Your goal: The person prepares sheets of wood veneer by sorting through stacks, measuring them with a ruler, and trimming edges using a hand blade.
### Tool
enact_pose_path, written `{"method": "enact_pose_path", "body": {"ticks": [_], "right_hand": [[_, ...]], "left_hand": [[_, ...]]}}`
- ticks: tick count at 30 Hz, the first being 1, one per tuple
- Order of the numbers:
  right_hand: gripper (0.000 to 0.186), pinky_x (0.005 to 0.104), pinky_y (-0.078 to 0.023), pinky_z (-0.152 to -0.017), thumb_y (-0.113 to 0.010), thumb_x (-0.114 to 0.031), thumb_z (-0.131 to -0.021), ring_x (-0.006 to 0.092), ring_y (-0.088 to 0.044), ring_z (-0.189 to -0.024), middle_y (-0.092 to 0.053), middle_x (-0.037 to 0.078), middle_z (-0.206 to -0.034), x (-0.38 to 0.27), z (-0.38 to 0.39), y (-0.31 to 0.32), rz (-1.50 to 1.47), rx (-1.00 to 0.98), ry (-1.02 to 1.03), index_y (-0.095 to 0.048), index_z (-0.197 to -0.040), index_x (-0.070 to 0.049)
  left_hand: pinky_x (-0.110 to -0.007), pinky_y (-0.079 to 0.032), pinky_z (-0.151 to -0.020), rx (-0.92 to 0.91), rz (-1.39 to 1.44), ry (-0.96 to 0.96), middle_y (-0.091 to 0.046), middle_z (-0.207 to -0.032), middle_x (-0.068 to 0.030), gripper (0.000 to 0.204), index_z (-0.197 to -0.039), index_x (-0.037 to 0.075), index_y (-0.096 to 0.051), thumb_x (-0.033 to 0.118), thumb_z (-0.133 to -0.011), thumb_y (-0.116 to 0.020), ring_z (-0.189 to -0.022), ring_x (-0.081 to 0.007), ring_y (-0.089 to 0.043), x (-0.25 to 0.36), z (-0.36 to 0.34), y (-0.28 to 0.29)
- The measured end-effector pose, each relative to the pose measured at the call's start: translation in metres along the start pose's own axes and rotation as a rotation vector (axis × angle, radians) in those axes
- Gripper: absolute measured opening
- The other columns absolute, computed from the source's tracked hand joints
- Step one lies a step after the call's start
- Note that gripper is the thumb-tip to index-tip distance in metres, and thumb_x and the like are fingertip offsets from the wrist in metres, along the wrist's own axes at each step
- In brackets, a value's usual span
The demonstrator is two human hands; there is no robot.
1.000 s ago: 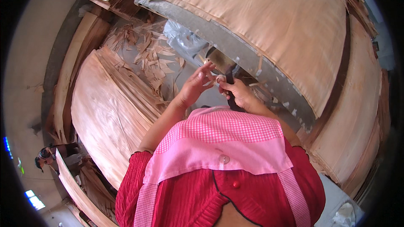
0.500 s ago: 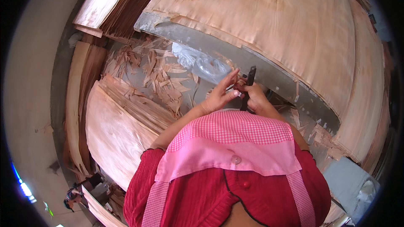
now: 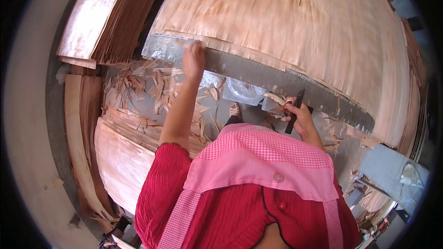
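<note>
My left hand [image 3: 194, 59] reaches forward to the near edge of the grey work table [image 3: 240, 62]. Its fingers are closed, slightly blurred, and a pale scrap of veneer [image 3: 183, 43] pokes out beside them. Wide, thin wood veneer sheets [image 3: 277, 18] lie stacked on the table just beyond. Lower and to the right, in front of my apron, my right hand [image 3: 302, 119] grips a long black knife [image 3: 295, 110], tilted with its upper end to the right. Pale curled strips [image 3: 276, 97] hang by the fingers of that hand, and how they are held is partly hidden.
More veneer stands in piles at the far left [image 3: 115, 23] and lower left [image 3: 122, 157]. Torn scraps [image 3: 159, 80] litter the floor under the table edge, beside a clear plastic bag [image 3: 242, 91]. One of my feet [image 3: 234, 109] shows below. A grey-blue board [image 3: 390, 168] is at the right.
My left hand has left my right hand and moved forward and left to the table edge. My right hand, still holding the knife, has shifted a little right and nearer. The view has shifted slightly.
</note>
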State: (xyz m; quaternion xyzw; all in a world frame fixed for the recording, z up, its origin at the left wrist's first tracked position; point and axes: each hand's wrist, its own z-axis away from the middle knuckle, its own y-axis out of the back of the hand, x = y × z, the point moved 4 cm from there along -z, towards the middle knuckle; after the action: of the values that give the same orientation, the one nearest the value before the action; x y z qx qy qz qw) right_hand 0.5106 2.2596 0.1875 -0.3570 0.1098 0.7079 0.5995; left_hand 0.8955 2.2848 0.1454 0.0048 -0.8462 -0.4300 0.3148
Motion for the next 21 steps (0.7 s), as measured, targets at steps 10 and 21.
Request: {"method": "enact_pose_path", "body": {"ticks": [10, 21], "right_hand": [[0.015, 0.0228, -0.036, -0.049, -0.058, -0.007, -0.076, 0.0127, -0.057, -0.072, -0.059, 0.003, -0.081, 0.008, -0.008, 0.02, 0.038, 0.02, 0.009, -0.053, -0.09, -0.008], [0.018, 0.0205, -0.038, -0.048, -0.058, -0.008, -0.076, 0.0116, -0.057, -0.07, -0.058, 0.003, -0.078, 0.021, 0.012, 0.057, -0.025, -0.001, 0.142, -0.053, -0.092, -0.005]], "left_hand": [[-0.037, -0.047, -0.063, -1.132, 0.291, -0.352, -0.06, -0.085, -0.009, 0.013, -0.085, 0.006, -0.056, 0.01, -0.074, -0.048, -0.074, -0.0277, -0.059, 0.056, 0.205, 0.048], [-0.04, -0.046, -0.064, -1.373, -0.292, -0.147, -0.06, -0.082, -0.0171, 0.014, -0.083, 0.007, -0.062, 0.01, -0.076, -0.05, -0.076, -0.0327, -0.059, 0.064, 0.182, 0.033]]}}
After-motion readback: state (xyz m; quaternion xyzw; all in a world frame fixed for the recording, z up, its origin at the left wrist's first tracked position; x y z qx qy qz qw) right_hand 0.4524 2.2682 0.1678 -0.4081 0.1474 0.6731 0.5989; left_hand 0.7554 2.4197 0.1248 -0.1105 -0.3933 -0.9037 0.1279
